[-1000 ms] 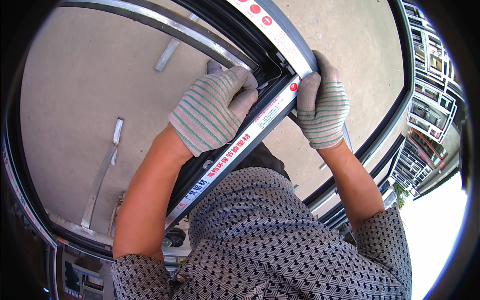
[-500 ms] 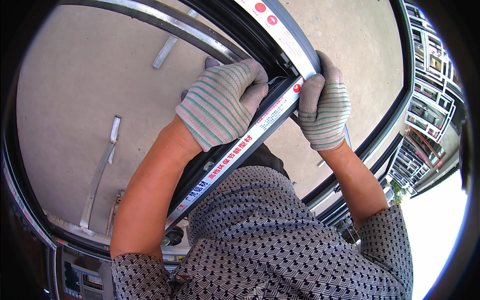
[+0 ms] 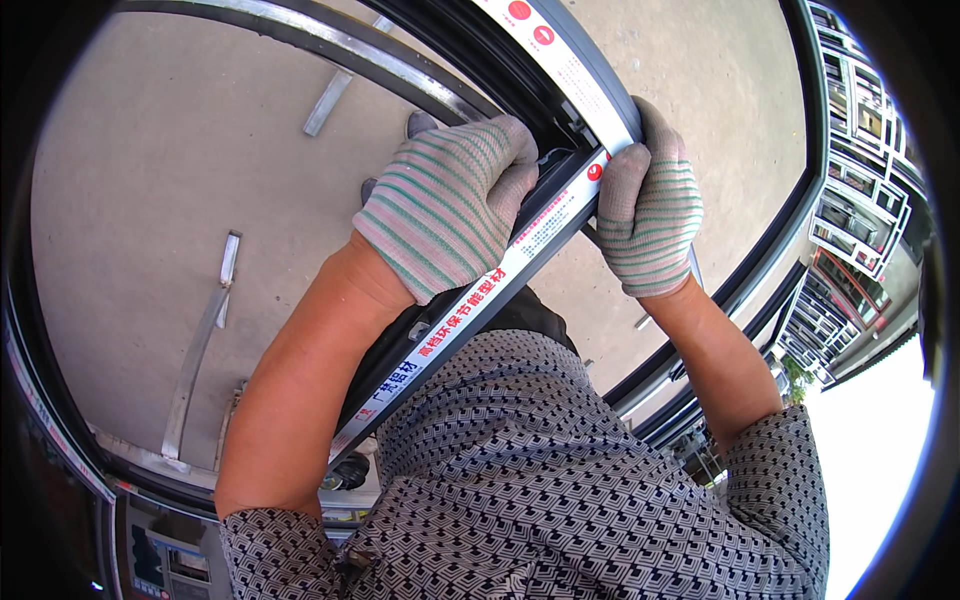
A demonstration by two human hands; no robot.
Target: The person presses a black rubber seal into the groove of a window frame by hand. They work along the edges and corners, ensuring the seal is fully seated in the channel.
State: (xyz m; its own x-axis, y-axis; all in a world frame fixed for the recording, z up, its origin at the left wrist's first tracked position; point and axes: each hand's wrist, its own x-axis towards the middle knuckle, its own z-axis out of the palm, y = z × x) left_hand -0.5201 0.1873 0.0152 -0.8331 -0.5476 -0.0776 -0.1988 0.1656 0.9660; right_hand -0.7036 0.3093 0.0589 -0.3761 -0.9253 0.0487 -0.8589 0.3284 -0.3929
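Two dark aluminium frame profiles meet at a corner in front of me. The long profile (image 3: 465,318) runs from lower left up to the joint and carries a white printed film. The other profile (image 3: 572,75), also filmed, curves away to the upper left. My right hand (image 3: 652,205), in a striped knit glove, grips the outside of this corner, its thumb by the joint. My left hand (image 3: 447,203), gloved alike, is closed at the inner side of the joint. A thin pale sliver (image 3: 552,156) shows by its fingertips; what they pinch is hidden.
Metal bars (image 3: 196,365) lie on the concrete floor (image 3: 130,200) at left, with a shorter bar (image 3: 328,103) farther off. A pale rail (image 3: 370,50) crosses behind the corner. Several white frames (image 3: 860,215) stand stacked at far right.
Both hands stay at the frame corner with nearly the same hold. The left hand has shifted very slightly; the frame looks still.
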